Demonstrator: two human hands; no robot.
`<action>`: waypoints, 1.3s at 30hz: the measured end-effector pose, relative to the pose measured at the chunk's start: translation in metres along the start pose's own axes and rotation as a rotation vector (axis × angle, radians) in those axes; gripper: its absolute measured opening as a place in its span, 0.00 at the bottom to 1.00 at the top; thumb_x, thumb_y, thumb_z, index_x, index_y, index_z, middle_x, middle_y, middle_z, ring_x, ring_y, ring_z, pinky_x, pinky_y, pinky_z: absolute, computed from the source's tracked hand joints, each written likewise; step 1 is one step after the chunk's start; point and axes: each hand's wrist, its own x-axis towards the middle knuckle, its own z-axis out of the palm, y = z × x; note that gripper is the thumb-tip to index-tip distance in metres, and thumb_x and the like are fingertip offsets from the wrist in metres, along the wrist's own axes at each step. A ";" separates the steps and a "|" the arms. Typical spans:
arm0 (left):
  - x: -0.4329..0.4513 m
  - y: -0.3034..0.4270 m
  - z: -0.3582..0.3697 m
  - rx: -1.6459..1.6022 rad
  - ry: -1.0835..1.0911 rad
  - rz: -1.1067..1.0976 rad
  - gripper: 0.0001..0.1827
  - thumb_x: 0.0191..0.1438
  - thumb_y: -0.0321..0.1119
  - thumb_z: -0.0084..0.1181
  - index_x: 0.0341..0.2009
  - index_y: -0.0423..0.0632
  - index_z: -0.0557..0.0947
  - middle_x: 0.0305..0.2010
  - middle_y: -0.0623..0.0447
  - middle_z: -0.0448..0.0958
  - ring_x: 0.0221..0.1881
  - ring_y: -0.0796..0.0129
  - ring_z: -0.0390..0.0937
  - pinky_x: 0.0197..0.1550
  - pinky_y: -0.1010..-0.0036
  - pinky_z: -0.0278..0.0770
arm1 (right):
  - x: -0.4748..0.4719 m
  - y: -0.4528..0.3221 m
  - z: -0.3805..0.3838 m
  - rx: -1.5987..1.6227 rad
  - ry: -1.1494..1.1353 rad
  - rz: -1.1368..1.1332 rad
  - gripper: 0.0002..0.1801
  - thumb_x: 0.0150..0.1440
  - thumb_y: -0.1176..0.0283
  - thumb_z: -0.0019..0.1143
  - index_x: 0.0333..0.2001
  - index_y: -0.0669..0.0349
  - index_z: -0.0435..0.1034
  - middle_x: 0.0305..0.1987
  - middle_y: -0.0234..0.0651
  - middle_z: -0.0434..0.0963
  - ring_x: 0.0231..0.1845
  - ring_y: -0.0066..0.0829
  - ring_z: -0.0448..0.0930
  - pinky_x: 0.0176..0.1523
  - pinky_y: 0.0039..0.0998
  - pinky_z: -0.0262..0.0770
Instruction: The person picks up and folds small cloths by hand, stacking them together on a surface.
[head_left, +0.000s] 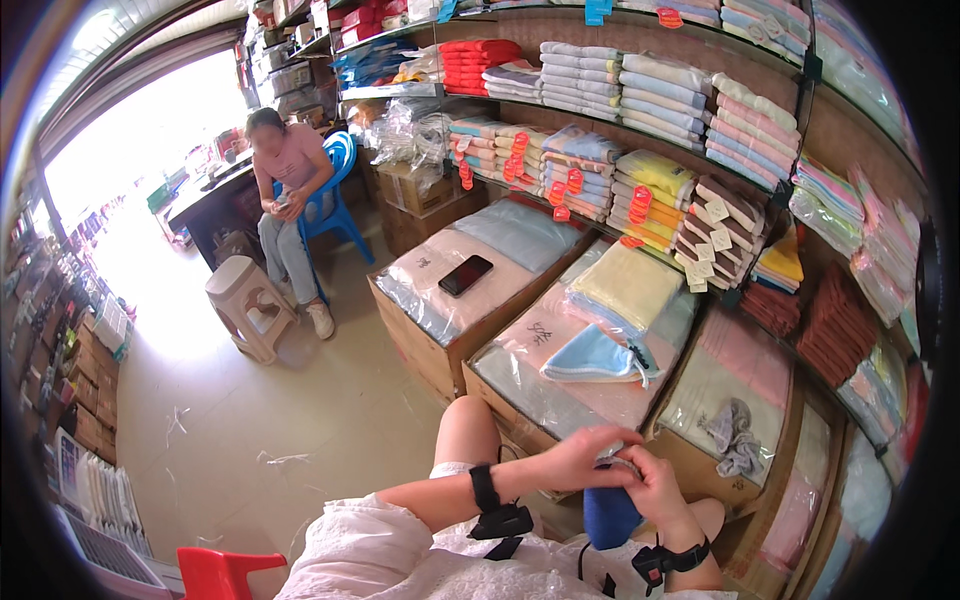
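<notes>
Close to my lap, my left hand (574, 461) and my right hand (658, 484) meet at the top of a blue fabric item (611, 517), perhaps a sock, which hangs below them. The fingers of both hands are closed around its upper end. A small whitish-grey piece (611, 451) shows between the fingertips; what it is cannot be made out. Beyond the hands lies a folded light-blue towel (592, 358) with a dark tag or clip at one end. To the right, a crumpled grey cloth (733, 439) rests on an open carton.
Cartons of plastic-wrapped towels (510, 337) stand before me, with a black phone (466, 276) and a folded yellow towel (626, 289) on them. Shelves of towels (581, 79) rise behind. A person (292, 176) sits at left near a beige stool (251, 307). A red stool (225, 574) is beside me.
</notes>
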 end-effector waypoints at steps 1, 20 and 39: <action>0.003 0.007 0.001 -0.135 -0.130 -0.098 0.25 0.46 0.37 0.61 0.47 0.41 0.69 0.40 0.46 0.74 0.41 0.62 0.73 0.44 0.71 0.69 | 0.002 -0.004 0.003 0.010 -0.002 -0.011 0.07 0.51 0.76 0.53 0.35 0.62 0.68 0.25 0.39 0.74 0.28 0.22 0.76 0.31 0.24 0.70; 0.000 0.021 -0.001 -0.065 -0.014 -0.216 0.14 0.58 0.39 0.45 0.32 0.40 0.69 0.20 0.45 0.66 0.22 0.67 0.60 0.27 0.72 0.65 | -0.018 0.011 -0.018 0.483 -0.109 0.242 0.15 0.45 0.77 0.62 0.39 0.65 0.69 0.30 0.25 0.73 0.33 0.14 0.71 0.38 0.19 0.70; 0.018 0.027 -0.075 0.145 0.228 -0.271 0.10 0.56 0.35 0.49 0.31 0.39 0.71 0.20 0.58 0.64 0.25 0.80 0.59 0.27 0.80 0.63 | -0.028 0.037 -0.049 0.218 -0.134 0.157 0.06 0.49 0.78 0.53 0.33 0.67 0.68 0.31 0.28 0.67 0.31 0.17 0.69 0.36 0.19 0.66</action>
